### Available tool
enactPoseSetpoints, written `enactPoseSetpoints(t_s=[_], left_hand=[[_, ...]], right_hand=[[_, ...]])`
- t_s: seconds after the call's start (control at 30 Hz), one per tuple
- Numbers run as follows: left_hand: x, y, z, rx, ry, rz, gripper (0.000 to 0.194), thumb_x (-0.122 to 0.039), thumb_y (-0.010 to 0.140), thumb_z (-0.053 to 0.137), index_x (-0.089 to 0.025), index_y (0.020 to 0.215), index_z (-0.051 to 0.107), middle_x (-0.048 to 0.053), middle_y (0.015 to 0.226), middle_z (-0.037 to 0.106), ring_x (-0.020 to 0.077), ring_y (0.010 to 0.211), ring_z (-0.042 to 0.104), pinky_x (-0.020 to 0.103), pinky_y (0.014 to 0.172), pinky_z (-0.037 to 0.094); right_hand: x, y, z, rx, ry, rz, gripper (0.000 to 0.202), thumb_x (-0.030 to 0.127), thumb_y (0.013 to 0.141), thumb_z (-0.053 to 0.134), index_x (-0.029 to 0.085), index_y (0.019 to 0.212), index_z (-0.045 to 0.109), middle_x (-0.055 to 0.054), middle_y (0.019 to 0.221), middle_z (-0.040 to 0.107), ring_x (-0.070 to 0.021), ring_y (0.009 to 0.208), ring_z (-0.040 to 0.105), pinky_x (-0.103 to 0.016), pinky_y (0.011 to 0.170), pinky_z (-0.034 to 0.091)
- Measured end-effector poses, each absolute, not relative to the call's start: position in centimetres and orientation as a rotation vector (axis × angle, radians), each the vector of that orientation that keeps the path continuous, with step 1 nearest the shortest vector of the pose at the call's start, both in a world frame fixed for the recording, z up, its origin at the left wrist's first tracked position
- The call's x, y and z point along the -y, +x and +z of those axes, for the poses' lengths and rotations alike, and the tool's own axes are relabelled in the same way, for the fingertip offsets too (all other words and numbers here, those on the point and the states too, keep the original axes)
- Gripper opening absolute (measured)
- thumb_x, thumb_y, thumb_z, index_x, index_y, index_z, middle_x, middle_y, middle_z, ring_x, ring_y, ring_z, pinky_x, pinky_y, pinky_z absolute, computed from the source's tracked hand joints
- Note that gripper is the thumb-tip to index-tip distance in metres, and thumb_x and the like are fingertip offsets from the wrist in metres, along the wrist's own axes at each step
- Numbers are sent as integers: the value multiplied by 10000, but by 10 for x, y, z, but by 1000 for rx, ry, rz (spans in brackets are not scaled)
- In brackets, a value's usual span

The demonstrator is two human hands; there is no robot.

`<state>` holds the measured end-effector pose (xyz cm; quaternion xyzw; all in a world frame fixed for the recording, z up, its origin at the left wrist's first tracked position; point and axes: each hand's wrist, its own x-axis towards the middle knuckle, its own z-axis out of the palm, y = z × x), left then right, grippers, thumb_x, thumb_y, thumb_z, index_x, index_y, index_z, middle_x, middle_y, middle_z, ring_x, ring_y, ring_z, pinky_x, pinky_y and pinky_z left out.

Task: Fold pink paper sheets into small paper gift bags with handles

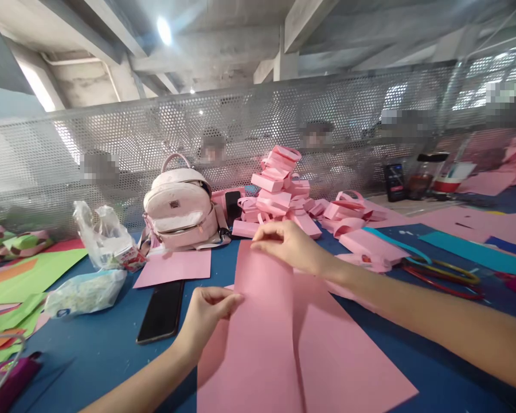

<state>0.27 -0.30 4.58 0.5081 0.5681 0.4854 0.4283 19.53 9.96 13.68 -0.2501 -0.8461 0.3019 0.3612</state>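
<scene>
A long pink paper sheet (pixel 262 338) stands slightly raised in front of me, curving a little along its right edge. My right hand (pixel 290 246) pinches its far edge between thumb and fingers. On the sheet's left edge, the thumb and fingers of my left hand (pixel 210 315) are closed in a pinch. Underneath lies a wider pink sheet (pixel 344 355), flat on the blue tabletop (pixel 112 355). A black phone (pixel 161 312) rests on the table just left of my left hand.
Beyond my hands rises a pile of folded pink paper baskets (pixel 275 189). A pink backpack (pixel 178 206) and a plastic bag (pixel 107 235) stand at the back left. Green paper (pixel 47 275) lies far left, yellow-handled scissors (pixel 447 272) at right. A perforated metal screen (pixel 241 120) closes the back.
</scene>
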Motion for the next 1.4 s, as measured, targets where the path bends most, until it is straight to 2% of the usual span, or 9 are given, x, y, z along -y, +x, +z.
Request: enactPoseSetpoints(t_s=[0.1,0.17,0.37,0.57,0.73,0.83,1.03,1.27,1.4], left_hand=[[1,2,46,-1422,1286,1153,457,-579,662,750,-127,597,749,-27,465,444,80,494,345,218,485,325],[-1,-2,50,-1434,1326,1128,449,-564,662,760,-125,572,734,-37,454,414,75,495,313,222,486,280],[-6,-19,72,-1493,1534,996,295,-418,689,771,-131,622,778,11,524,592,102,528,403,242,503,273],[-3,-22,81,-1514,1676,776,180,-332,695,770,-160,662,814,53,664,745,162,606,576,242,547,365],[2,-17,77,-1529,1700,700,187,-349,725,754,-180,678,818,38,670,759,168,612,615,227,533,378],[3,-17,75,-1538,1707,690,202,-357,737,748,-178,670,814,39,670,761,172,621,628,225,537,387],[0,-16,73,-1524,1716,692,203,-369,758,743,-189,705,819,38,747,784,194,709,667,231,610,440],[-9,-22,67,-1559,1690,675,211,-380,724,761,-178,691,815,51,704,771,179,635,642,232,559,417],[-16,-35,68,-1556,1701,702,201,-372,732,749,-184,716,818,63,755,784,199,690,669,249,612,447]], right_hand=[[-108,210,142,2039,-659,771,246,386,839,659,189,706,601,17,711,571,-145,675,536,-284,660,413],[-107,220,140,1963,-685,788,306,451,823,680,193,692,580,27,693,525,-139,655,500,-283,643,395],[-91,252,118,1939,-851,978,404,522,748,755,192,655,542,44,644,465,-119,610,444,-256,578,354],[-80,267,96,1938,-975,1133,410,543,716,776,194,643,572,41,600,507,-105,548,456,-244,529,383],[-80,263,87,1901,-1023,1121,430,594,700,772,179,806,728,-20,700,656,-158,633,581,-270,572,463],[-79,261,81,1794,-992,1124,413,576,674,811,184,786,745,-50,801,726,-190,736,643,-286,676,505],[-78,265,66,1765,-991,1115,404,586,708,795,194,799,760,-53,803,736,-193,745,648,-285,678,505],[-76,268,68,1741,-1005,1041,434,617,696,783,192,782,754,-70,797,735,-216,758,658,-300,684,521],[-77,268,71,1652,-1037,1008,429,606,668,803,194,772,744,-53,779,723,-186,699,628,-282,621,497]])
